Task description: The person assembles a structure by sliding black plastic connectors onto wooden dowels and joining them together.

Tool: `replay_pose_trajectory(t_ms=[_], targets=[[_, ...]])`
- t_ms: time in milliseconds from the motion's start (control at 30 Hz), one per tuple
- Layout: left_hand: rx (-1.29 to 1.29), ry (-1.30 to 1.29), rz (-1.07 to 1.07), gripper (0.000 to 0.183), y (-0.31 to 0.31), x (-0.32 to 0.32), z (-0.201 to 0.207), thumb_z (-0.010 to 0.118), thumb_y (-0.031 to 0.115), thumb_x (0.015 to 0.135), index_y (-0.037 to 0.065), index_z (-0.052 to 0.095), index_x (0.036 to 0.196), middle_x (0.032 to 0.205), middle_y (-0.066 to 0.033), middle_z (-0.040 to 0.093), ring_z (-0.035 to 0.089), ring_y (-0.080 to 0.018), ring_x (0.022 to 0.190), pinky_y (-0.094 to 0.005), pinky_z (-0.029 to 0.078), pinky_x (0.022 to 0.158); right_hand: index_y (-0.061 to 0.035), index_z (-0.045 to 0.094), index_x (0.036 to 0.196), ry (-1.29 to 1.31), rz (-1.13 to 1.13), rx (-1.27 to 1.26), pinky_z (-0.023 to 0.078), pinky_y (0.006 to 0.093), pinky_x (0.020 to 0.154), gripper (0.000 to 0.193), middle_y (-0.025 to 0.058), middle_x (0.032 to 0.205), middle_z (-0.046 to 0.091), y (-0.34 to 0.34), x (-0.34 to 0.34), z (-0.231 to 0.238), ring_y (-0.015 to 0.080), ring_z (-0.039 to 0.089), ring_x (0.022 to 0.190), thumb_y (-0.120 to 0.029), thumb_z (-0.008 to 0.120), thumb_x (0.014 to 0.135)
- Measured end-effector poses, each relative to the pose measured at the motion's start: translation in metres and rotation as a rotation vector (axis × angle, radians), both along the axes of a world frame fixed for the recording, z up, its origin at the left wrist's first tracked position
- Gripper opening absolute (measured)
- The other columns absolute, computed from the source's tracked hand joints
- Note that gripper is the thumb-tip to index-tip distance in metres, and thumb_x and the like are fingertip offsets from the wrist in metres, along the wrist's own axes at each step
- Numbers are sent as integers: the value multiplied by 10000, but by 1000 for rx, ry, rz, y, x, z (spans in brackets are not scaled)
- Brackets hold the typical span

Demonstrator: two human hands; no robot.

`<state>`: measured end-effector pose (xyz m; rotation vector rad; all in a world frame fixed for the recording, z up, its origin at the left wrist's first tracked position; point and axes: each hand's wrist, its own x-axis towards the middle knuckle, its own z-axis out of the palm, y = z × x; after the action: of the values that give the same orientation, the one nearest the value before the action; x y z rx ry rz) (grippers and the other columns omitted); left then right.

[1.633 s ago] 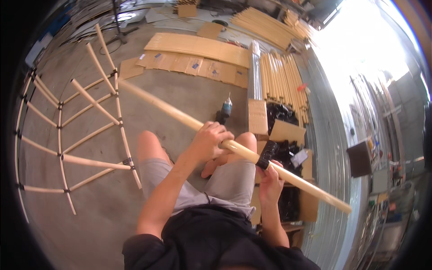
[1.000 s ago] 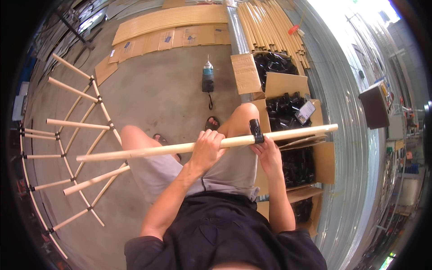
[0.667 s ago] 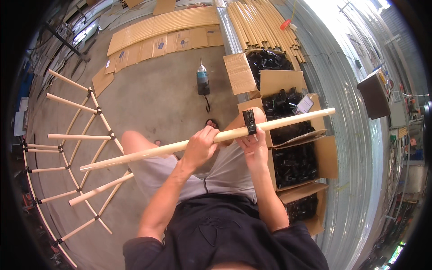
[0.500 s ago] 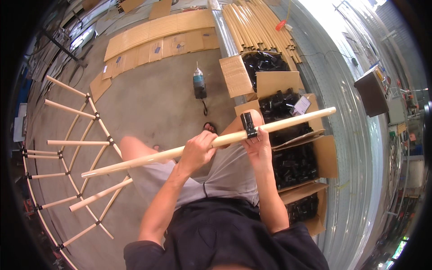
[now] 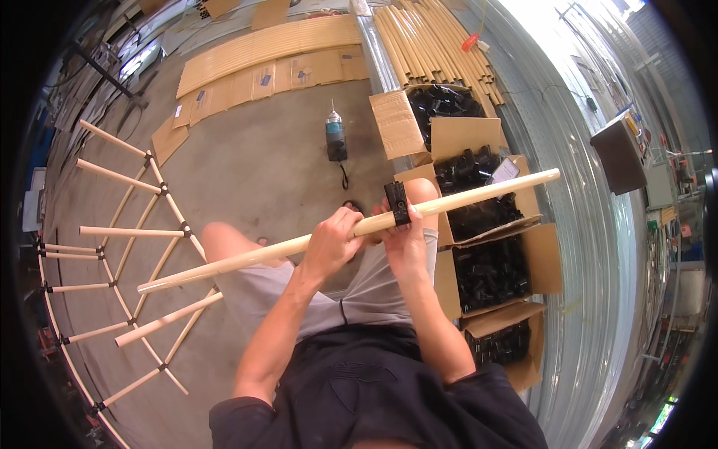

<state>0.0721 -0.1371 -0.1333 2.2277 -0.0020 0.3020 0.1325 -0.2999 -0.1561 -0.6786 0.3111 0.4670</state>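
Note:
A long cream-coloured pipe lies slantwise across my lap, its right end higher in the picture. My left hand is wrapped round it near the middle. A black clamp-like joint sits on the pipe just right of that hand, its flat part standing up above the pipe. My right hand grips the joint from below and the right, thumb against it. Some of its fingers are hidden behind the pipe.
On the left stands a frame of cream pipes with black joints. A cordless drill lies on the floor ahead. Cardboard boxes of black joints line my right side, a phone on one. More pipes are stacked beyond.
My right hand and the black joint have moved left along the pipe, closer to my left hand. The joint has turned somewhat. The pipe and my left hand stay nearly in place.

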Motion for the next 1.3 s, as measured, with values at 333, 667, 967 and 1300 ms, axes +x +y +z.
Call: replay_pose_trajectory(t_ms=[333, 667, 967, 1300], targets=[[446, 131, -36, 317, 33, -32, -31, 751, 216, 834, 115, 638, 1112, 908, -108, 674, 683, -328, 811, -450, 536, 675, -58, 539, 1379, 95, -107, 19, 531, 425, 1041, 480, 157, 1184, 678, 3, -3, -25, 316, 657, 1149, -340, 628, 1000], [344, 332, -227, 333, 39, 0, 4, 699, 300, 878, 90, 624, 1125, 825, -134, 710, 711, -333, 757, -466, 556, 667, 20, 561, 1256, 122, -83, -29, 540, 407, 1008, 481, 182, 1202, 669, 24, -14, -36, 322, 660, 1126, -370, 649, 987], [569, 14, -45, 240, 13, -6, -41, 703, 209, 848, 65, 620, 1021, 805, -140, 703, 718, -316, 685, -424, 577, 606, -44, 572, 1199, 128, -74, -53, 534, 388, 977, 350, 152, 1169, 688, 41, -24, -38, 258, 667, 1070, -319, 644, 995], [196, 301, -102, 289, 31, -1, -17, 741, 299, 853, 77, 661, 1021, 943, -171, 717, 677, -392, 873, -491, 536, 722, -96, 618, 1108, 120, 203, -66, 517, 326, 843, 240, 32, 1074, 686, 30, -13, -49, 149, 635, 986, -283, 686, 975]])
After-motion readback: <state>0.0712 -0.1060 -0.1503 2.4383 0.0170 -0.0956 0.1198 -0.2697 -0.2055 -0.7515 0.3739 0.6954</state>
